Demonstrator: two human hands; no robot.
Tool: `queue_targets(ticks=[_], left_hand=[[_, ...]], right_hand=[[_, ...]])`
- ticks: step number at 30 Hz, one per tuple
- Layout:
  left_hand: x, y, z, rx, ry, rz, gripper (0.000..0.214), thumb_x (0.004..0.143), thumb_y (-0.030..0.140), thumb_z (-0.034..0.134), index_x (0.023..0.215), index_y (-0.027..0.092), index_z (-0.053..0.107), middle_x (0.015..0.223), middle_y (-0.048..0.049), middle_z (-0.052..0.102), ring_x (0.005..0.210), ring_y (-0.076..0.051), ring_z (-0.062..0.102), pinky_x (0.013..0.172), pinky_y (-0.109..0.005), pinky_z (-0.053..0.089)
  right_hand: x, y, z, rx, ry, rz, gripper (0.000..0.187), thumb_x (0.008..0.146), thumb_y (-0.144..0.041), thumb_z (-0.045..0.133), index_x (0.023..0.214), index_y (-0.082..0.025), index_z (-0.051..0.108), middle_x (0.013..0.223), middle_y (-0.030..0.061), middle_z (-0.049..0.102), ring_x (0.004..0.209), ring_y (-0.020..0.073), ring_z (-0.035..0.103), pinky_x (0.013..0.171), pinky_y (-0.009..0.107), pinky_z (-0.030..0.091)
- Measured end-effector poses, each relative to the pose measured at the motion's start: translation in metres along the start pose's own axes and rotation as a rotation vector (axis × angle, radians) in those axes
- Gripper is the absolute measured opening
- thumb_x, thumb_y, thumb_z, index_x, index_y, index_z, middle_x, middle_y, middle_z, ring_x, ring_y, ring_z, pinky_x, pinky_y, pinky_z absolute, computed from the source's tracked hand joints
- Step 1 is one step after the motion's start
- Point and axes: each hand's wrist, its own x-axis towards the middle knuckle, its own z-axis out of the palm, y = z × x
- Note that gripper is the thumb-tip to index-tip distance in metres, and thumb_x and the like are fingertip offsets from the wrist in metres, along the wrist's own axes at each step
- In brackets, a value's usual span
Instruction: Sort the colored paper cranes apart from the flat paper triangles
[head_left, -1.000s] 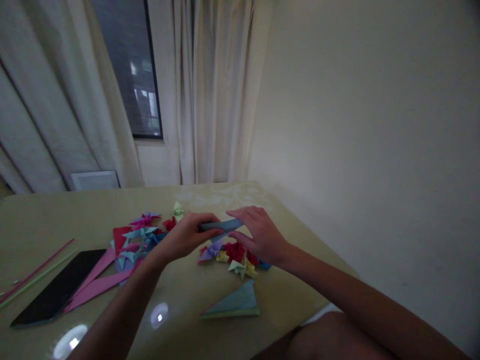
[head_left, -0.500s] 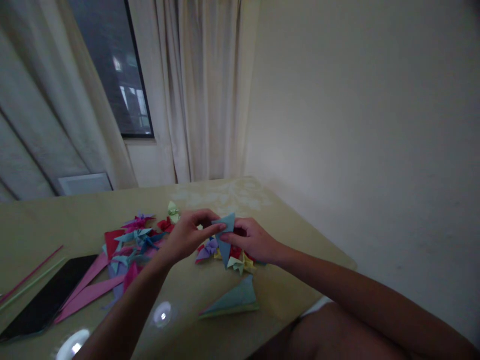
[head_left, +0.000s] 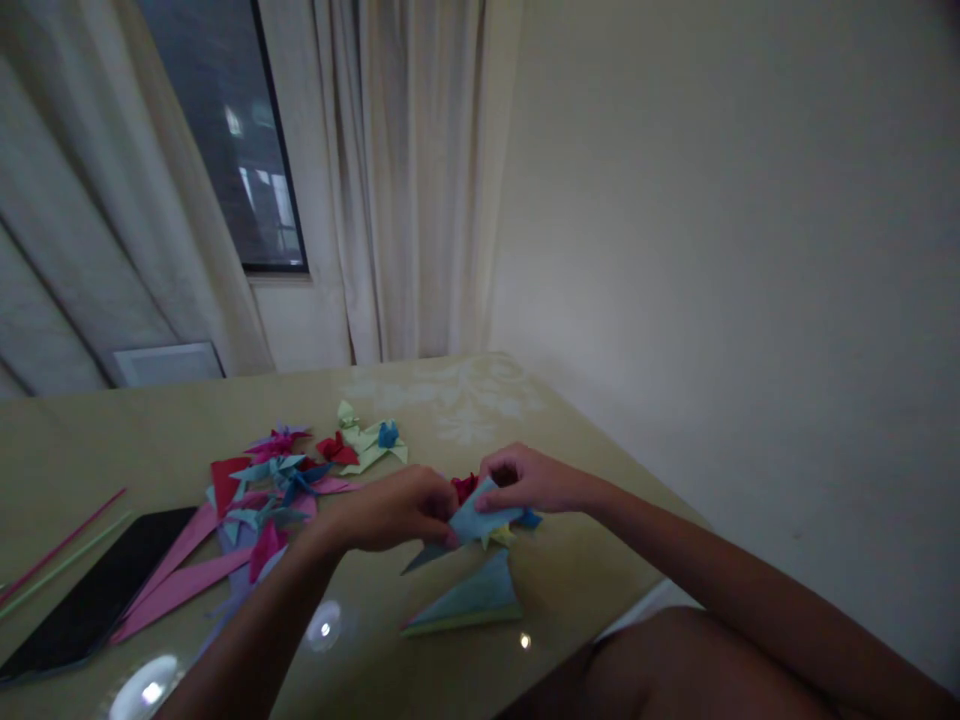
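Note:
Between my two hands is a light blue folded origami paper (head_left: 474, 517), tilted low over the table. My left hand (head_left: 405, 508) pinches its left part, with a pointed blue tip sticking out below the fingers. The fingers of my right hand (head_left: 531, 480) are closed on its upper right edge. Just behind and under the paper lie small folded pieces: a red one (head_left: 464, 487), a yellow one (head_left: 500, 536) and a blue one (head_left: 529, 519), partly hidden. Nearer to me rests a stack of folded paper triangles (head_left: 471, 598), blue on top.
A pile of colourful origami pieces (head_left: 277, 470) spreads to the left, with pink paper strips (head_left: 180, 590) beside a black phone-like slab (head_left: 97, 590). Two thin sticks (head_left: 64, 545) lie at far left. Green folded pieces (head_left: 367, 445) sit farther back. The table (head_left: 600, 570) meets a wall on the right.
Both hands have come down and the blue paper has turned from upright to slanting. My right hand has shifted right. Green and blue pieces behind my left hand are now uncovered.

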Motion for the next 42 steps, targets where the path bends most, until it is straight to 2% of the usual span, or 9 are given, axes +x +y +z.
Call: queue_targets(ticks=[4,8,16,19,22,28,34,38,42], left_hand=[[0.008,-0.030,-0.003,-0.058,-0.143,-0.069,0.015,0.087,0.029,0.064,0.083,0.021,0.076,0.069,-0.0001,0.073,0.065,-0.016,0.068,0.061,-0.023,0.050],[0.013,-0.089,-0.020,0.360,0.464,-0.278,0.013,0.086,0.026,0.062,0.078,0.020,0.071,0.083,-0.0059,0.076,0.081,-0.022,0.071,0.076,-0.030,0.052],[0.012,-0.156,-0.030,0.513,0.877,-0.343,0.025,0.090,0.028,0.056,0.113,0.018,0.063,0.122,-0.0149,0.065,0.115,-0.030,0.064,0.101,-0.045,0.051],[0.018,-0.161,-0.023,0.495,0.853,-0.239,0.029,0.088,0.020,0.056,0.115,0.020,0.067,0.144,-0.0164,0.058,0.135,-0.032,0.056,0.116,-0.051,0.042],[0.022,-0.164,-0.021,0.426,0.774,-0.205,0.027,0.084,0.015,0.057,0.106,0.020,0.072,0.133,-0.0151,0.069,0.129,-0.032,0.063,0.116,-0.052,0.043],[0.016,-0.142,-0.040,0.333,0.863,-0.177,0.028,0.088,0.023,0.054,0.107,0.017,0.074,0.110,-0.0137,0.079,0.102,-0.027,0.075,0.099,-0.046,0.058],[0.018,-0.051,-0.026,0.020,0.747,0.167,0.016,0.092,0.031,0.064,0.093,0.018,0.074,0.091,-0.0059,0.079,0.085,-0.019,0.073,0.078,-0.030,0.058],[0.024,-0.013,-0.003,-0.118,0.625,0.291,0.007,0.090,0.025,0.069,0.090,0.018,0.067,0.086,-0.0032,0.077,0.083,-0.017,0.073,0.077,-0.027,0.056],[0.026,-0.013,0.003,-0.186,0.588,0.294,0.005,0.090,0.023,0.068,0.092,0.018,0.067,0.088,-0.0033,0.077,0.086,-0.018,0.075,0.080,-0.029,0.058]], right_hand=[[-0.005,0.018,0.010,-0.114,-0.366,0.116,0.041,0.085,-0.055,0.080,0.087,-0.014,0.071,0.067,-0.0042,0.061,0.060,0.0093,0.055,0.056,0.020,0.040],[-0.002,0.033,0.026,-0.069,-0.491,0.231,0.038,0.089,-0.052,0.078,0.088,-0.015,0.070,0.065,-0.0043,0.063,0.055,0.0103,0.059,0.055,0.020,0.045],[0.003,0.036,0.037,-0.315,-0.481,0.255,0.011,0.090,-0.025,0.077,0.087,-0.015,0.074,0.057,-0.0070,0.062,0.053,0.0110,0.062,0.059,0.020,0.044],[0.004,0.033,0.039,-0.471,-0.423,0.175,0.012,0.085,-0.025,0.081,0.091,-0.015,0.078,0.064,-0.0036,0.067,0.059,0.0120,0.062,0.059,0.020,0.041],[0.005,0.029,0.039,-0.565,-0.342,0.098,0.017,0.085,-0.026,0.082,0.098,-0.014,0.080,0.084,0.0029,0.075,0.074,0.0149,0.065,0.064,0.022,0.042],[0.006,0.022,0.038,-0.619,-0.154,0.027,0.022,0.086,-0.030,0.083,0.100,-0.015,0.077,0.100,0.0085,0.073,0.093,0.0218,0.066,0.079,0.028,0.046],[0.014,0.017,0.040,-0.356,0.310,0.021,0.073,0.089,-0.038,0.080,0.150,-0.017,0.045,0.111,0.0080,0.068,0.084,0.0184,0.064,0.076,0.029,0.049],[0.020,0.015,0.035,-0.293,0.459,-0.002,0.050,0.094,-0.037,0.072,0.137,-0.021,0.052,0.102,0.0025,0.067,0.067,0.0131,0.060,0.065,0.026,0.045],[0.024,0.017,0.029,-0.284,0.549,-0.029,0.048,0.094,-0.032,0.071,0.137,-0.024,0.052,0.093,-0.0008,0.068,0.061,0.0123,0.060,0.061,0.025,0.043]])
